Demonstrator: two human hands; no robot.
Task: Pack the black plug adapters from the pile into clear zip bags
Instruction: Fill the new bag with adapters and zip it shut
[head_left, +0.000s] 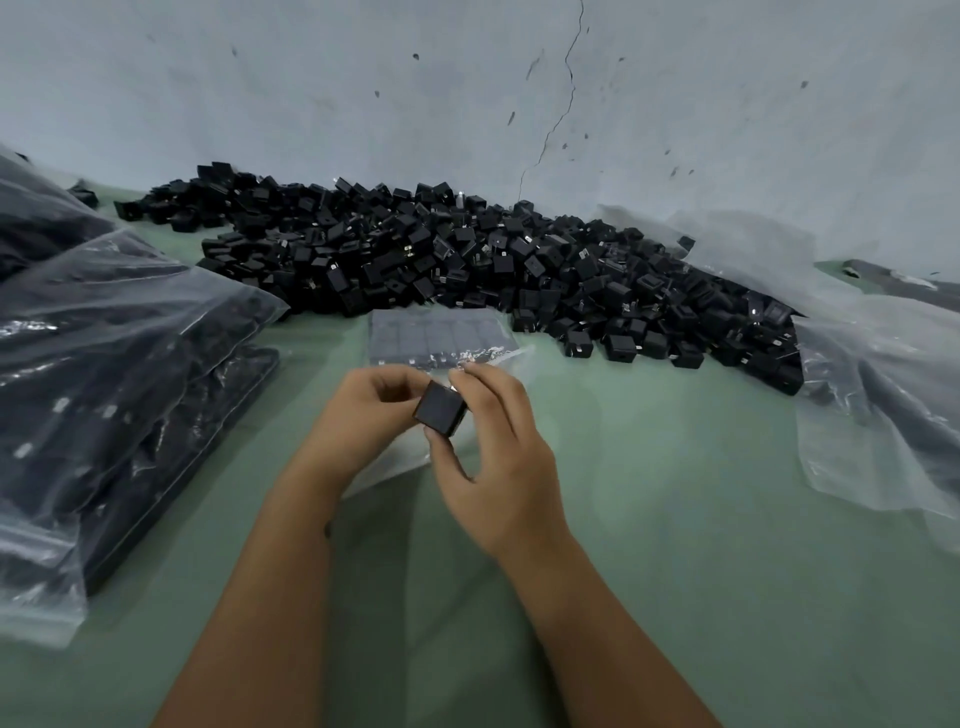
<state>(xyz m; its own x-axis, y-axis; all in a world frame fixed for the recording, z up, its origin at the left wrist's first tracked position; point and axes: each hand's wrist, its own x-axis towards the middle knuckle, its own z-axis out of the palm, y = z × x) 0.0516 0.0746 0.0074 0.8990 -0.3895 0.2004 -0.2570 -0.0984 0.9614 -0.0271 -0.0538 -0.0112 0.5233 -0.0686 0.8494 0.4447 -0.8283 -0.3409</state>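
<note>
Leftmost, filled bags lie stacked at the frame's left edge. Next, centre frame, the left hand curls its grip on a clear zip bag just above the green surface, while the right hand pinches one black adapter beside it. I'd hold the bag's mouth wide and slide the adapter in squarely, prongs clear of the film. Behind them lies a packed bag; the pile stretches to the right.
</note>
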